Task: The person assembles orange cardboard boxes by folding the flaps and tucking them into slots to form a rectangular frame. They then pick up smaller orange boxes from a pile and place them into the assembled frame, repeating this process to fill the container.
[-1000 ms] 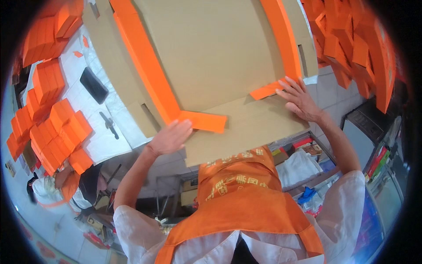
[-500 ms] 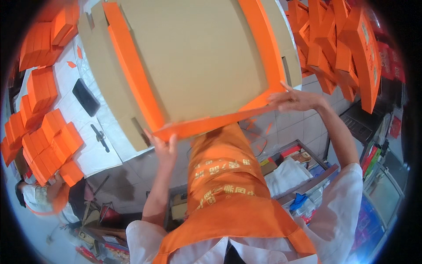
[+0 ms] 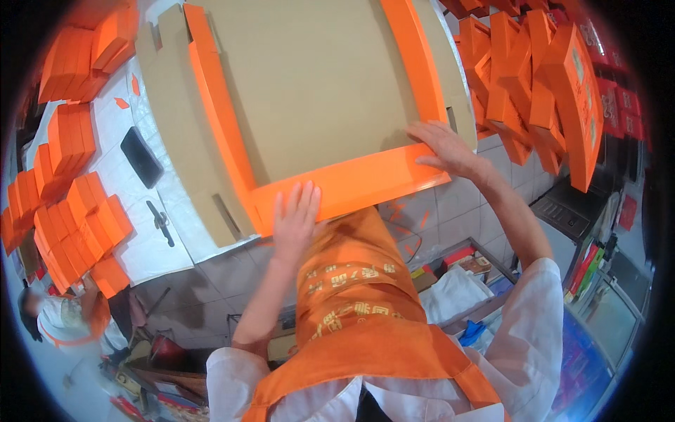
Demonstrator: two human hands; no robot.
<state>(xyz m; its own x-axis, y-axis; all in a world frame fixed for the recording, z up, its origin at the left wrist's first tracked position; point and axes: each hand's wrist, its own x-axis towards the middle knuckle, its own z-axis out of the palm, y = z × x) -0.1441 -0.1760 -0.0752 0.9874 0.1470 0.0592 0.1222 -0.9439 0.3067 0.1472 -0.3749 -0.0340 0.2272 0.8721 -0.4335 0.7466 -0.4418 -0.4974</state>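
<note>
In front of me lies a large brown cardboard box piece (image 3: pixel 323 77) with upright orange side walls and an orange front flap (image 3: pixel 351 179) along the near edge. The flap is folded inward over the near side. My left hand (image 3: pixel 297 214) rests on the flap's left part, its fingers stretched out. At the flap's right end, by the corner with the right wall, my right hand (image 3: pixel 446 148) presses with fingers extended. Brown side flaps with slots spread out past the orange walls on both sides.
Folded orange boxes (image 3: pixel 70 141) stand in piles on the left, beside a dark phone (image 3: pixel 141 157) and a black-handled tool (image 3: pixel 160 224) on the white table. More orange boxes (image 3: pixel 538 84) are stacked at the right. A co-worker (image 3: pixel 70 320) is at the lower left.
The front flap has turned from a thin raised edge to lying folded inward. My left hand moved right onto it; my right hand slid slightly left and now presses at the corner.
</note>
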